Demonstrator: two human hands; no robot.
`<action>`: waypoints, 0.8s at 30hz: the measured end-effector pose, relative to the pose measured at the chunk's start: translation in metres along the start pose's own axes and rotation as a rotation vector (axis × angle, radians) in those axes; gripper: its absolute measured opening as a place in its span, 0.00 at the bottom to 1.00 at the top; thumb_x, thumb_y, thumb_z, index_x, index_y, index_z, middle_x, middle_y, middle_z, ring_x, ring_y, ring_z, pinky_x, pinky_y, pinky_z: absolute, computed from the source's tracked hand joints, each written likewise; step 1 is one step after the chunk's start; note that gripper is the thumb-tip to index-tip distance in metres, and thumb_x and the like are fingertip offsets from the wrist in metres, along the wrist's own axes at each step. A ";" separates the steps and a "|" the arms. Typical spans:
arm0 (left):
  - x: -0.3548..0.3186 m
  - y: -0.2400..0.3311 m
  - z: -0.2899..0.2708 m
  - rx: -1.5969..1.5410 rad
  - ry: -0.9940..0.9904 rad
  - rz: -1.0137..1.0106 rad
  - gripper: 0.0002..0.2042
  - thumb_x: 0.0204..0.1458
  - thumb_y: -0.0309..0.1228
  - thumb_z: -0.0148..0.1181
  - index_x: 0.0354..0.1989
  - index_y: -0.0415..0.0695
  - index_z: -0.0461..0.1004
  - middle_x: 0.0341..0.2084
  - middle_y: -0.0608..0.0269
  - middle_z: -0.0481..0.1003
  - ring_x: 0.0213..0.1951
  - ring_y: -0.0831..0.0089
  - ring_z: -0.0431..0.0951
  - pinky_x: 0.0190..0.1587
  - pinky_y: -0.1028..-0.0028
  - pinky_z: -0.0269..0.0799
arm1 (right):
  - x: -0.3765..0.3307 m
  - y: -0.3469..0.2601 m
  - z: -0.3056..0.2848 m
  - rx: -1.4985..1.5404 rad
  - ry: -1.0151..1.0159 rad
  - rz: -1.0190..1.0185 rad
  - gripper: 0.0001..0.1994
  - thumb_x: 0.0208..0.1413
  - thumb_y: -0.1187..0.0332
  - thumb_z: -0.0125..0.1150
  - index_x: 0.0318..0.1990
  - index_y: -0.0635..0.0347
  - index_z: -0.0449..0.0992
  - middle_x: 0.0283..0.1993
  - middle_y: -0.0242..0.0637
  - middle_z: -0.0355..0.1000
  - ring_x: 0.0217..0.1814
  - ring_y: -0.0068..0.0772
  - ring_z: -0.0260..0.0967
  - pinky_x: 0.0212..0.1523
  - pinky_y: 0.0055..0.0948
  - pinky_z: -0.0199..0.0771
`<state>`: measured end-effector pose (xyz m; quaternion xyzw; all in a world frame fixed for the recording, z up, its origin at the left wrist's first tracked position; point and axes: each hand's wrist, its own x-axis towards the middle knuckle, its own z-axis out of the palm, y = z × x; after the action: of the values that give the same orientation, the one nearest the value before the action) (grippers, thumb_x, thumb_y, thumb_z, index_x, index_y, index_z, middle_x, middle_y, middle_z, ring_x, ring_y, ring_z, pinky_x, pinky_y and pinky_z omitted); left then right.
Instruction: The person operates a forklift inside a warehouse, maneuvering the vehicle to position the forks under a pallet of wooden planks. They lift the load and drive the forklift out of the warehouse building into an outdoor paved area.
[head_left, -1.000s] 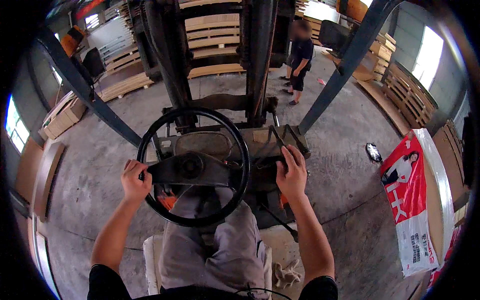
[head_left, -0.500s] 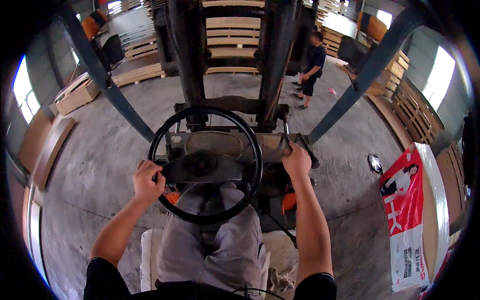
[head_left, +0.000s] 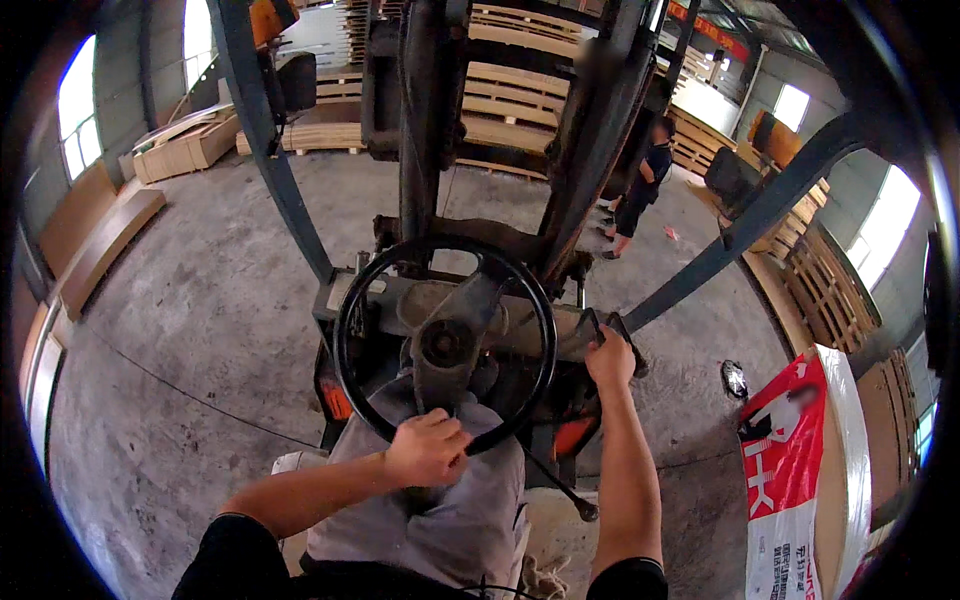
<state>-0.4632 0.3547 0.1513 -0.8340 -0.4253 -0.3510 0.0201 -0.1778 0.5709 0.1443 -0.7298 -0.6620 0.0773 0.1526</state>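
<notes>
In front of me is a forklift's black steering wheel [head_left: 443, 343], its wide spoke running roughly up and down. My left hand [head_left: 428, 448] is closed at the bottom of the rim, the forearm crossing over my lap; its exact grip underneath is hidden. Off to the wheel's right, my right hand [head_left: 610, 357] is closed around the top of a dark control lever [head_left: 597, 322] on the front panel. Beyond the wheel rises the dark mast [head_left: 420, 130].
A person [head_left: 645, 185] stands ahead, right of the mast. Stacked boards and pallets [head_left: 510, 95] line the back. Blue-grey posts [head_left: 275, 160] flank the cab. Wrapped boards with a red and white cover [head_left: 790, 450] stand at right. Long boards [head_left: 110, 250] lie left.
My left hand has swung from the wheel's left side down to its bottom, turning the wheel counterclockwise. My right hand stays at the lever. The view has shifted and tilted.
</notes>
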 end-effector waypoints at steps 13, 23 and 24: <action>0.087 0.039 0.077 0.115 -0.120 0.164 0.18 0.43 0.30 0.59 0.45 0.40 0.75 0.40 0.56 0.72 0.50 0.58 0.70 0.56 0.56 0.65 | -0.031 0.025 0.012 0.051 0.068 -0.043 0.24 0.50 0.65 0.61 0.59 0.49 0.74 0.49 0.43 0.78 0.51 0.48 0.75 0.49 0.45 0.76; 0.194 -0.019 0.073 0.342 -0.327 -0.173 0.15 0.46 0.29 0.58 0.43 0.39 0.78 0.43 0.53 0.75 0.47 0.53 0.76 0.55 0.57 0.69 | -0.044 0.035 0.011 0.147 0.041 0.054 0.23 0.50 0.64 0.63 0.57 0.46 0.76 0.48 0.44 0.78 0.51 0.48 0.75 0.49 0.44 0.75; 0.198 -0.029 0.070 0.379 -0.322 -0.218 0.14 0.44 0.29 0.58 0.40 0.39 0.79 0.41 0.53 0.75 0.47 0.53 0.76 0.52 0.58 0.72 | -0.044 0.033 0.012 0.120 0.052 0.029 0.23 0.52 0.65 0.62 0.58 0.47 0.75 0.46 0.43 0.78 0.48 0.48 0.75 0.46 0.44 0.76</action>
<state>-0.3671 0.5339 0.2103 -0.8096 -0.5686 -0.1281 0.0700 -0.1550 0.5258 0.1182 -0.7306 -0.6413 0.1002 0.2121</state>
